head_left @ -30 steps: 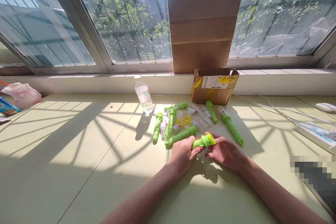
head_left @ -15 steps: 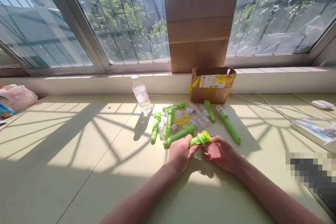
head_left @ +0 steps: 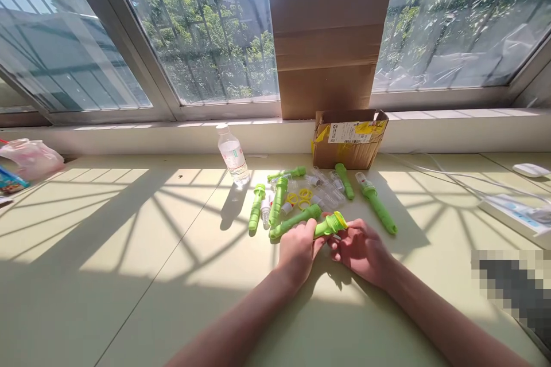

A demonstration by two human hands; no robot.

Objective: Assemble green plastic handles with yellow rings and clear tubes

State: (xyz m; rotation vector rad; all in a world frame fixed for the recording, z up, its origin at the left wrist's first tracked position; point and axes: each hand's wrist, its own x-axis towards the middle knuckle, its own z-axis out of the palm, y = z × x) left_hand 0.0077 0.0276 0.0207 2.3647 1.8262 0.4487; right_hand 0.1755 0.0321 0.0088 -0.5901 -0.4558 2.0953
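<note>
Head view: green tube (head_left: 327, 227) is up between the two hands, over the near side of the table (head_left: 193, 315). Left hand (head_left: 297, 250) pinches its body, thumb and fingers closed around the lower end. Right hand (head_left: 365, 253) is half curled, palm partly up, fingertips at the other end by the yellow ring (head_left: 341, 219) (small pale bit near those fingers, too small to identify). Can't tell if the right actually grips or just touches.

Tube lies in front of the left hand and to the left of the right one. Left is nearer the body, right nearer the mouth. Long axis runs left to right, slanting slightly away from the person; the wide ringed end points right.

Around it: another green tube, the lying one (head_left: 297, 223), sits just beyond the left hand, roughly parallel. Loose rings (head_left: 303, 200) and clear plastic parts (head_left: 330, 198) are farther back, short of the cardboard box (head_left: 344, 155). Bottle (head_left: 233, 156) stands upright, back left.
</note>
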